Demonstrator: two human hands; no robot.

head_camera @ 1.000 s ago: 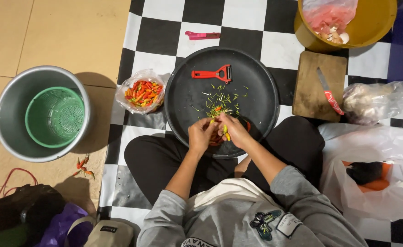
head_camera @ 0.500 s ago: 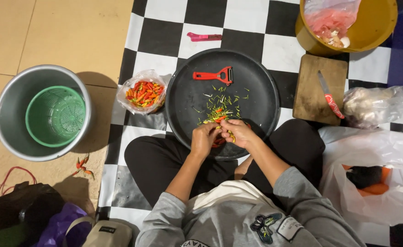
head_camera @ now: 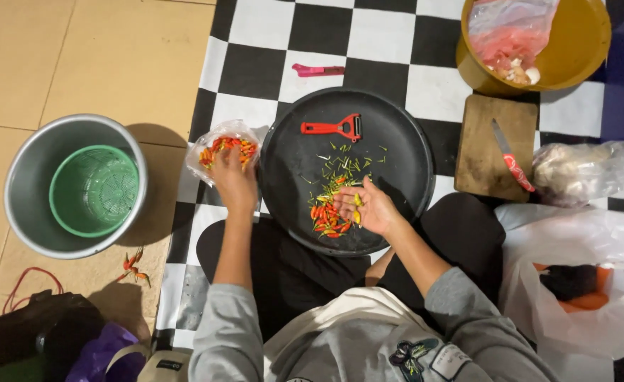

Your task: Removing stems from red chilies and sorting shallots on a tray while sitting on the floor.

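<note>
Since a moment ago, left hand (head_camera: 232,182) moved out from the black tray (head_camera: 404,134) to the bag of chillies (head_camera: 221,147) at left, grip unclear. Right hand (head_camera: 365,208) palm-up over tray's near edge, fingers loosely cupping small chilli pieces (head_camera: 356,206), beside the chilli pile (head_camera: 326,219).

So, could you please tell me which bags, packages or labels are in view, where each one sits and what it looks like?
Chilli bag: small clear plastic, left of the black tray, left hand reaching in.
Pink bag: clear plastic, in the yellow bowl, top right.
Clear bag: pale contents, right of the board.
White bag: open, bottom right, dark and orange contents.
</note>
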